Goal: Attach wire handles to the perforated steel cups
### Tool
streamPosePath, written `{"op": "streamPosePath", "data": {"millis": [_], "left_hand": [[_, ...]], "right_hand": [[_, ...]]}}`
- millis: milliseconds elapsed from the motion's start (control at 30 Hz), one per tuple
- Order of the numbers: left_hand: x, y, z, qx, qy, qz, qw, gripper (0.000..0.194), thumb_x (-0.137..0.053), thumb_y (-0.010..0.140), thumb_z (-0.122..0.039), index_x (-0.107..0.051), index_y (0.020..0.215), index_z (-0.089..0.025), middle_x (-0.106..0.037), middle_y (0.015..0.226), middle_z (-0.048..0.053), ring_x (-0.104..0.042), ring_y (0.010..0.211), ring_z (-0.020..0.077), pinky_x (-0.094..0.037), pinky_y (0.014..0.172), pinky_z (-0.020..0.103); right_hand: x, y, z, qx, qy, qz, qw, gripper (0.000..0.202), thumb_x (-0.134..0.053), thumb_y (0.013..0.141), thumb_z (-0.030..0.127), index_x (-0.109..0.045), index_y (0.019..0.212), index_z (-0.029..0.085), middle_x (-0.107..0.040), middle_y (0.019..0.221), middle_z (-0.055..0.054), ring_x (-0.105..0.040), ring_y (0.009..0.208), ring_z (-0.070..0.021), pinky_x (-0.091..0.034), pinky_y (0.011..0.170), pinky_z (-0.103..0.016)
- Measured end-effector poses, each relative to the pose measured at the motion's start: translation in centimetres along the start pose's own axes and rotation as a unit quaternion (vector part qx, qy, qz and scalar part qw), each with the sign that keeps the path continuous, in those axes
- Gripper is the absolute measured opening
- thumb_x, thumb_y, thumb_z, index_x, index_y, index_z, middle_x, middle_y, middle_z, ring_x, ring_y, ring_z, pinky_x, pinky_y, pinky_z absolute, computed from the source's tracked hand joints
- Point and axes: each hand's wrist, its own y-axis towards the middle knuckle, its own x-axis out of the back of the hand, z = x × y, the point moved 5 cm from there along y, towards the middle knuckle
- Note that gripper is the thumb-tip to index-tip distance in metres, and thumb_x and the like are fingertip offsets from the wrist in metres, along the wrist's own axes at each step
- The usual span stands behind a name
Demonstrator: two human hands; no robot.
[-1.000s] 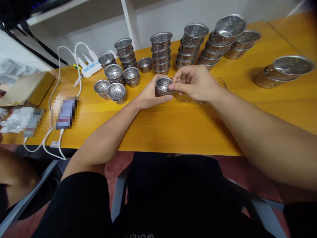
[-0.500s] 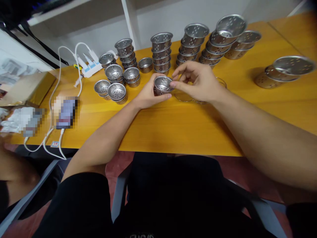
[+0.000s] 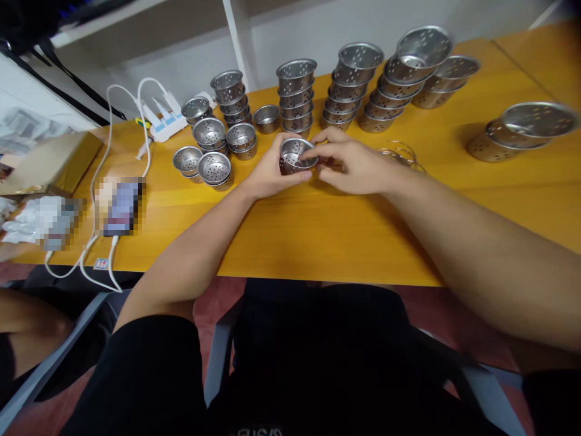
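Note:
A perforated metal cup [image 3: 290, 162] is gripped at its left side by my left hand [image 3: 267, 172], thumb along the front and fingers behind it. Its mouth faces up, tilted slightly toward me. My right hand [image 3: 347, 160] is at the cup's right rim, with a fingertip over the inside and the thumb close to the outer wall. Any small thing between the right fingers is hidden. Several thin wire rings [image 3: 399, 154] lie on the table beyond my right wrist, partly covered by it.
Behind my hands rise stacks of perforated cups [image 3: 297, 91], with taller stacks [image 3: 381, 100] to their right. Small cups [image 3: 214, 168] cluster at left; a nested pair [image 3: 503, 142] stands far right. A phone [image 3: 122, 206], white cables and a power strip [image 3: 167, 124] are at left. Someone's arm shows at the left edge.
My right hand has moved slightly left and lower, and a fingertip now reaches over the cup's inside. More of the wire rings shows. The left hand keeps its grip.

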Motion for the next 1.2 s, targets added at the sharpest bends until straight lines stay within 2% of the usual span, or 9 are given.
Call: {"op": "streamPosePath", "data": {"millis": [200, 433, 633, 800, 867, 967, 1100, 1200], "left_hand": [[0.1, -0.1, -0.1, -0.003, 0.001, 0.014, 1.000, 0.102, -0.078, 0.096, -0.098, -0.039, 0.159, -0.028, -0.067, 0.153, 0.016, -0.076, 0.143, 0.0378, -0.061, 0.127, 0.061], [-0.1, -0.2, -1.6, 0.092, 0.053, 0.008, 0.994, 0.095, -0.080, 0.103, -0.083, -0.040, 0.170, -0.028, -0.069, 0.159, 0.017, -0.076, 0.147, 0.0371, -0.064, 0.127, 0.058], [0.3, 0.0, -2.2, 0.080, 0.098, 0.013, 0.992, 0.098, -0.079, 0.104, -0.082, -0.038, 0.173, -0.027, -0.068, 0.162, 0.019, -0.073, 0.153, 0.0411, -0.058, 0.133, 0.065], [0.9, -0.1, -2.5, 0.085, 0.095, 0.006, 0.992, 0.095, -0.083, 0.101, -0.084, -0.046, 0.167, -0.026, -0.069, 0.164, 0.018, -0.071, 0.154, 0.0394, -0.059, 0.134, 0.058], [1.3, -0.1, -3.2, 0.082, 0.113, 0.004, 0.990, 0.096, -0.086, 0.101, -0.079, -0.045, 0.169, -0.025, -0.065, 0.169, 0.020, -0.068, 0.159, 0.0397, -0.056, 0.136, 0.056], [1.9, 0.0, -4.8, 0.084, 0.166, 0.016, 0.982, 0.100, -0.092, 0.098, -0.063, -0.042, 0.175, -0.023, -0.064, 0.173, 0.021, -0.063, 0.165, 0.0416, -0.051, 0.142, 0.057], [2.6, 0.1, -6.8, 0.120, 0.286, 0.072, 0.948, 0.084, -0.092, 0.090, -0.042, -0.061, 0.166, -0.025, -0.069, 0.171, 0.018, -0.061, 0.164, 0.0462, -0.045, 0.146, 0.066], [3.1, -0.1, -7.6, 0.149, 0.350, 0.104, 0.919, 0.077, -0.089, 0.086, -0.033, -0.068, 0.158, -0.021, -0.071, 0.165, 0.020, -0.063, 0.160, 0.0503, -0.043, 0.146, 0.072]], "right_hand": [[-0.4, 0.0, -0.3, 0.006, 0.006, 0.019, 1.000, 0.045, -0.083, 0.102, 0.039, -0.087, 0.146, 0.032, -0.069, 0.152, -0.012, -0.076, 0.118, -0.0354, -0.071, 0.099, -0.053], [-0.6, -0.1, 0.0, -0.014, 0.016, 0.002, 1.000, 0.042, -0.088, 0.100, 0.041, -0.089, 0.142, 0.037, -0.071, 0.151, -0.011, -0.077, 0.120, -0.0379, -0.073, 0.101, -0.056], [-0.1, 0.0, 0.2, -0.014, 0.020, -0.014, 1.000, 0.039, -0.090, 0.098, 0.043, -0.089, 0.137, 0.035, -0.072, 0.151, -0.013, -0.077, 0.118, -0.0392, -0.071, 0.102, -0.059], [0.0, 0.0, 0.5, 0.005, 0.025, -0.024, 0.999, 0.036, -0.086, 0.102, 0.041, -0.088, 0.136, 0.030, -0.073, 0.145, -0.015, -0.076, 0.118, -0.0387, -0.069, 0.103, -0.059], [0.1, 0.1, 0.7, 0.009, 0.019, -0.026, 0.999, 0.035, -0.082, 0.105, 0.040, -0.088, 0.137, 0.028, -0.073, 0.143, -0.016, -0.077, 0.118, -0.0386, -0.070, 0.102, -0.059], [0.2, 0.1, 0.9, -0.007, 0.022, -0.027, 0.999, 0.034, -0.083, 0.105, 0.043, -0.087, 0.137, 0.032, -0.077, 0.141, -0.013, -0.078, 0.119, -0.0380, -0.071, 0.104, -0.058], [0.4, 0.1, 1.1, -0.022, 0.026, -0.010, 0.999, 0.038, -0.083, 0.104, 0.048, -0.087, 0.141, 0.037, -0.080, 0.136, -0.010, -0.080, 0.108, -0.0358, -0.071, 0.106, -0.059], [0.4, 0.2, 1.1, -0.028, 0.027, -0.011, 0.999, 0.040, -0.085, 0.102, 0.051, -0.088, 0.139, 0.036, -0.081, 0.132, -0.012, -0.081, 0.104, -0.0387, -0.070, 0.106, -0.065]]}}
